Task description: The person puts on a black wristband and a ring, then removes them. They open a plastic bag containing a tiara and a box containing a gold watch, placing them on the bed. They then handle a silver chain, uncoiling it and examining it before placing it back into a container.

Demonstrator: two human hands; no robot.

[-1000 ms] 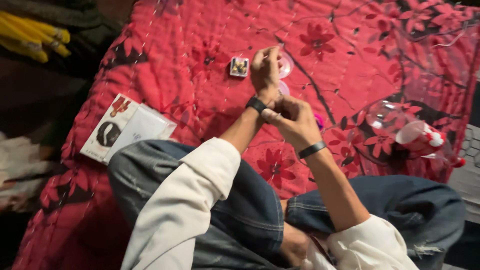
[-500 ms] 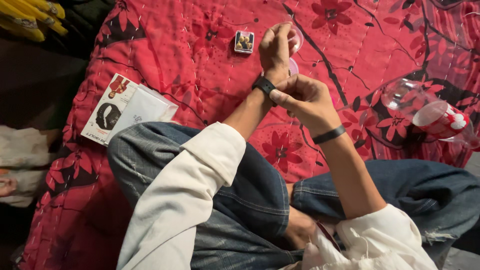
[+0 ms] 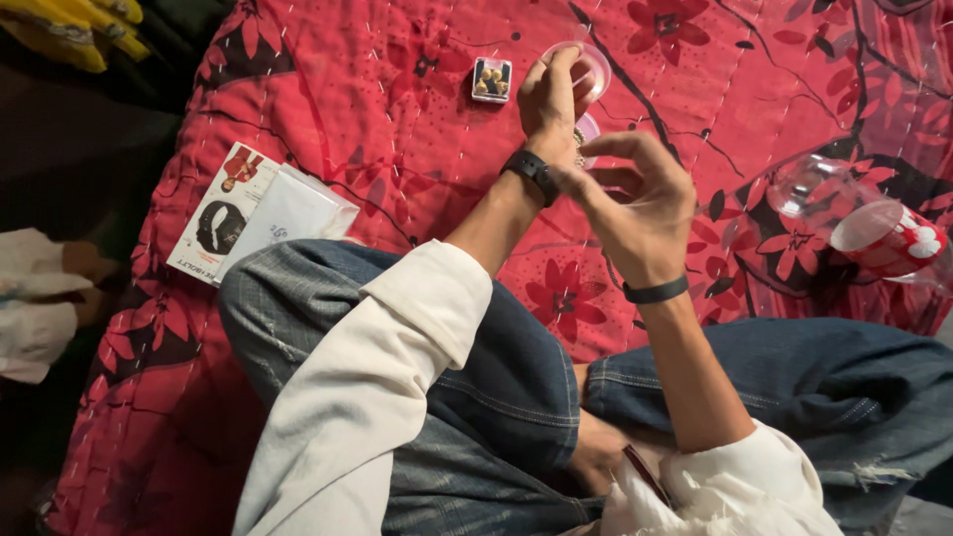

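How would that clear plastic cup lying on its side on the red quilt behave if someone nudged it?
The clear plastic cup lies tipped over, so its round wall would probably let it roll, curving rather than going straight since it looks tapered. It seems thin and see-through, likely light and easy to dent. The soft, stitched red quilt under it should slow any roll.
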